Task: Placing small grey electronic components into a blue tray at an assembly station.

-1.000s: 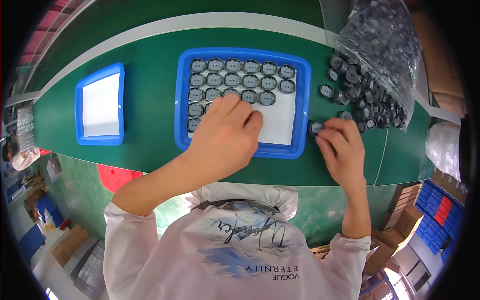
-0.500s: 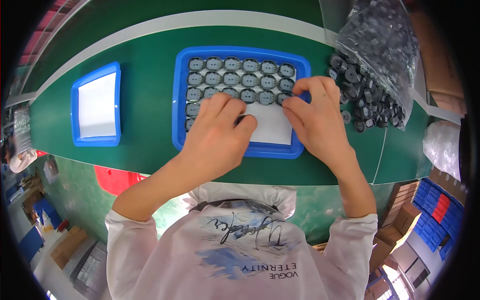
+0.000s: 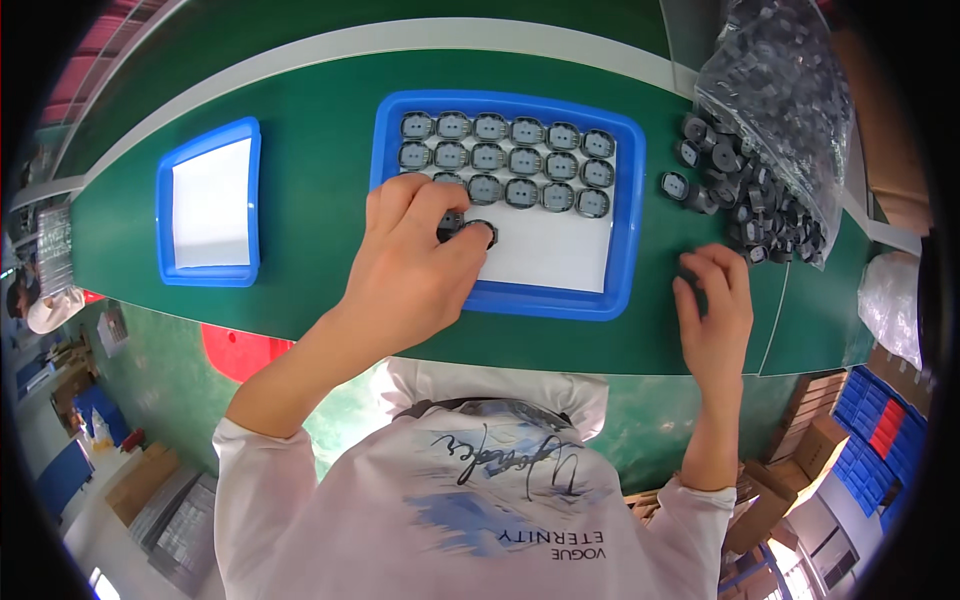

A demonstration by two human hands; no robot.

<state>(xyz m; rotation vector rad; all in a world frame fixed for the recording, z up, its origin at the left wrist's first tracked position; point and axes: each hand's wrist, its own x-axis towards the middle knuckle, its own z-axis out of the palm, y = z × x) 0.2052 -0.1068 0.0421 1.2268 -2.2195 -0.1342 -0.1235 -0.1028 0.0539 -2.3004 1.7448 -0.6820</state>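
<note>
A blue tray (image 3: 632, 240) lined with white holds rows of small dark grey rounded plastic parts (image 3: 524, 160). My left hand (image 3: 415, 260) is over the tray's left half, thumb and fingers closed on one such grey plastic part (image 3: 486, 229), partly hidden by the thumb. The hand covers the tray's near left corner and some parts there. To the right of the tray, my right hand (image 3: 718, 315) hovers over the green table, its fingers loosely bent, thumb apart, with nothing visible in them. The nearest things to it are the loose grey parts (image 3: 755, 200) heaped beyond.
A clear plastic bag (image 3: 780, 90) full of the same grey parts lies behind the heap. One part (image 3: 675, 185) lies at the heap's left edge. A smaller blue tray (image 3: 254, 205) with a white lining stands at the left. A red stool (image 3: 235, 350) shows below the table edge.
My right hand has left the tray's right end and moved right and nearer to me. The left hand stays over the tray's left part. The whole view has shifted slightly.
</note>
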